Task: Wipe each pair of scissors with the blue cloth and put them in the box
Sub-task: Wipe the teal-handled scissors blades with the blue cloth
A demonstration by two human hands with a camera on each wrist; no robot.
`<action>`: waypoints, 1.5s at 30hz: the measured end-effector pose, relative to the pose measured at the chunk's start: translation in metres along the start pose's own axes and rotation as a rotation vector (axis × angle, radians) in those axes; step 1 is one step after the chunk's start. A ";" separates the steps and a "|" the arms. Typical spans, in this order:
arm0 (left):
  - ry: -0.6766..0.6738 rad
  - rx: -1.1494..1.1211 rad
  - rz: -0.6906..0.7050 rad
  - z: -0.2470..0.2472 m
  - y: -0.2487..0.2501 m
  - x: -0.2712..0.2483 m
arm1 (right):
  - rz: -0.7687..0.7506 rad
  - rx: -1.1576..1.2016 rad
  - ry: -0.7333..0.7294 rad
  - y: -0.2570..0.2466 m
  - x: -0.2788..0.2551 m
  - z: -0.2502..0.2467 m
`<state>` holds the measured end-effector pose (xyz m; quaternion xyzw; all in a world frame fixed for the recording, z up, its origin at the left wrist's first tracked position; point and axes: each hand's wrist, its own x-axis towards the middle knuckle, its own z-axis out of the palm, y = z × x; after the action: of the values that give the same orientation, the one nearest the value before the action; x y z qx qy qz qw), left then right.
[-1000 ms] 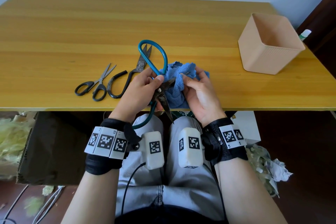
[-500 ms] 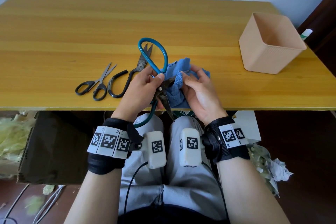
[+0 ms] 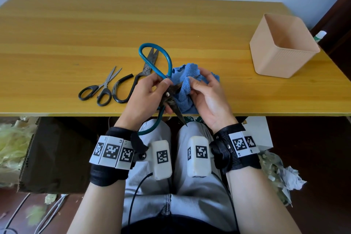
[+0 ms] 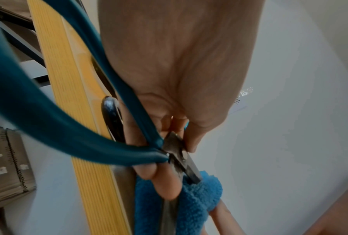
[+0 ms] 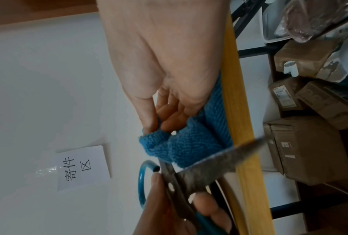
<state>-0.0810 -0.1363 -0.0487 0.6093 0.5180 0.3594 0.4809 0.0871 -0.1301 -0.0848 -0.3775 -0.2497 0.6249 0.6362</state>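
Note:
My left hand [image 3: 152,91] grips the teal-handled scissors [image 3: 153,59] near their pivot, blades spread, one blade pointing down past the table's front edge. My right hand [image 3: 201,89] pinches the blue cloth [image 3: 188,74] folded over the other blade. In the left wrist view the blade [image 4: 189,168] runs into the cloth [image 4: 197,200]. The right wrist view shows the cloth [image 5: 181,147] against a dark blade [image 5: 219,160]. Two black scissors lie on the table to the left: a small pair [image 3: 100,87] and a larger pair [image 3: 133,80]. The beige box [image 3: 281,51] stands at the right.
The wooden table [image 3: 76,34] stretches behind the hands. Below it are my grey-trousered knees, a cardboard box [image 3: 47,150] at the left and crumpled paper [image 3: 281,173] at the right. A white bottle [image 3: 320,35] shows behind the beige box.
The right hand has slid the cloth a little along the blade and the cloth has bunched upward. The left hand keeps the same grip on the scissors.

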 end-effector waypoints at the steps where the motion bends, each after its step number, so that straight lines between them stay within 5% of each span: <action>1: 0.008 -0.002 -0.001 -0.001 0.000 0.000 | -0.002 0.007 0.008 0.001 0.000 0.000; 13: -0.102 -0.101 -0.029 -0.015 0.006 -0.007 | -0.022 0.127 0.062 0.007 0.002 -0.003; 20: 0.000 -0.115 -0.020 -0.026 0.000 -0.005 | -0.080 0.127 0.094 -0.007 0.005 0.003; 32: 0.124 -0.131 -0.030 -0.020 0.000 0.004 | -0.457 -0.518 -0.034 -0.047 0.002 0.036; 45: 0.174 0.123 0.022 -0.023 -0.004 0.009 | -0.354 -1.229 -0.386 -0.048 -0.002 0.047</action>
<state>-0.1019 -0.1222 -0.0470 0.6098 0.5720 0.3838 0.3919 0.0787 -0.1208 -0.0191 -0.5062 -0.7277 0.3116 0.3423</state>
